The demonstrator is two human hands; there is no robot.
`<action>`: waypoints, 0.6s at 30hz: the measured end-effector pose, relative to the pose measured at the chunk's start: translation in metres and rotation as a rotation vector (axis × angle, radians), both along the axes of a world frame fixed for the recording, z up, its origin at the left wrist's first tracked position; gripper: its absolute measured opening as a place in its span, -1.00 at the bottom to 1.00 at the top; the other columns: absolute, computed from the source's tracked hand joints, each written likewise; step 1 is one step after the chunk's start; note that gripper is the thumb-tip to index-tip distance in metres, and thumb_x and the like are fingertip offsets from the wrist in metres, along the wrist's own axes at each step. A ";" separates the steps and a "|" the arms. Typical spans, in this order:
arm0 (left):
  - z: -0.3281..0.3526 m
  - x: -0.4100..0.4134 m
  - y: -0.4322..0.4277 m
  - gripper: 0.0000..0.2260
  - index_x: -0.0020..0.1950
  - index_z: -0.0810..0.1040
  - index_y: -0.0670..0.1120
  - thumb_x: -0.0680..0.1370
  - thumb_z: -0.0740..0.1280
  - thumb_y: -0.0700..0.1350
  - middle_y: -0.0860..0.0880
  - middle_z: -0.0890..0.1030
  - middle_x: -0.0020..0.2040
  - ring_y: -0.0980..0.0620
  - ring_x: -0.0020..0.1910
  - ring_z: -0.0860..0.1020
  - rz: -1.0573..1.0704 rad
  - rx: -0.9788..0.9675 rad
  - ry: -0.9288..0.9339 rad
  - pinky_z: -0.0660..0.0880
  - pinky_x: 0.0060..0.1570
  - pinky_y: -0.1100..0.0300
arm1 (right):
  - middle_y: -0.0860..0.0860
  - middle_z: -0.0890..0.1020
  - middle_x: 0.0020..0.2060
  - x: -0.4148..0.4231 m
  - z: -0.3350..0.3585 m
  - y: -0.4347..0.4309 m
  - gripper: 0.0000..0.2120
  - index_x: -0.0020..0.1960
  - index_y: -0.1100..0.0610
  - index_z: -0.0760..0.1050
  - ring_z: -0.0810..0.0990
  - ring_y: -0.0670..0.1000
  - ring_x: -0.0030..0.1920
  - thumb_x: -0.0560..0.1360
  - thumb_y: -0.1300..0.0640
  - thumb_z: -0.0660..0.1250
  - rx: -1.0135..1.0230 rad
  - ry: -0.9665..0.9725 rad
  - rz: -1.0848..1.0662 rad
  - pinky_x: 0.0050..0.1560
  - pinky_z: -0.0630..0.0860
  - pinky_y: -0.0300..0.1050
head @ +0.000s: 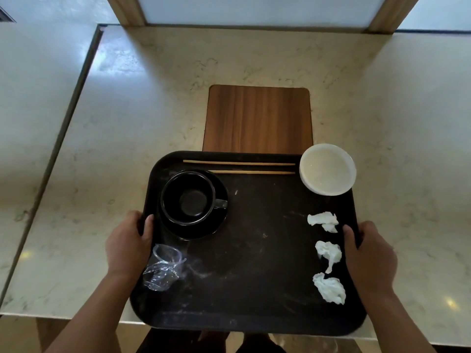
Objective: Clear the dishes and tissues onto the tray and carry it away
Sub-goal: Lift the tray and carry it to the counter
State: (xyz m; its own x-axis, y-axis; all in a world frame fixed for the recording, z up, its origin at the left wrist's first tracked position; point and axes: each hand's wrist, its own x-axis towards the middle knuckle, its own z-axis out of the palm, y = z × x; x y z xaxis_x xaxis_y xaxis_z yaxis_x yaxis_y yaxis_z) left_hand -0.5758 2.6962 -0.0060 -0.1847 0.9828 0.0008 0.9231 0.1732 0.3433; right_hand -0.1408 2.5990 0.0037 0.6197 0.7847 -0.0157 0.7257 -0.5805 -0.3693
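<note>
A black tray [254, 250] sits in front of me, its near edge past the table's front edge. My left hand [127, 245] grips its left rim and my right hand [369, 258] grips its right rim. On the tray a black cup [188, 197] stands on a black saucer [216, 225] at the left, with two wooden chopsticks [239, 163] along the far edge. A white bowl [327, 169] rests at the far right corner. Three crumpled white tissues [328, 253] lie down the right side, and a crushed clear plastic cup [163, 268] lies near the left.
A wooden placemat [258, 118] lies on the marble table [127, 123] just beyond the tray. A wood-framed panel [254, 8] stands at the table's far edge. The floor lies to the left, beyond the table's metal-trimmed left edge [68, 118].
</note>
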 end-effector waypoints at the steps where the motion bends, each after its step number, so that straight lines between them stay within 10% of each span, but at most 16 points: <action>1: 0.000 0.000 0.001 -0.78 -0.14 0.48 -0.19 0.59 0.32 -0.06 -0.13 0.56 -0.37 -0.22 -0.41 0.52 -0.007 -0.003 0.008 0.45 -0.45 0.01 | 0.05 0.48 -0.45 0.000 -0.001 -0.001 -0.77 -0.17 0.15 0.36 0.38 0.10 -0.46 0.56 0.03 0.30 -0.001 -0.013 0.005 -0.35 0.30 -0.09; 18: 0.021 0.000 0.016 -0.80 -0.01 0.45 -0.12 0.63 0.23 0.01 -0.16 0.61 -0.20 -0.22 -0.20 0.58 -0.018 -0.270 -0.095 0.51 -0.23 -0.04 | 0.03 0.51 -0.40 0.002 0.007 0.002 -0.71 -0.15 0.13 0.38 0.45 0.11 -0.39 0.60 -0.07 0.22 -0.063 0.078 0.008 -0.37 0.26 -0.10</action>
State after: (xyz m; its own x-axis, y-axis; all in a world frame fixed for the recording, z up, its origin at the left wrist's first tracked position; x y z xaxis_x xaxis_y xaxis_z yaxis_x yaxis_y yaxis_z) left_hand -0.5756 2.7118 0.0152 -0.1540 0.9481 -0.2780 0.8926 0.2542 0.3722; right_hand -0.1387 2.6008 0.0105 0.6082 0.7856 -0.1136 0.7009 -0.5987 -0.3877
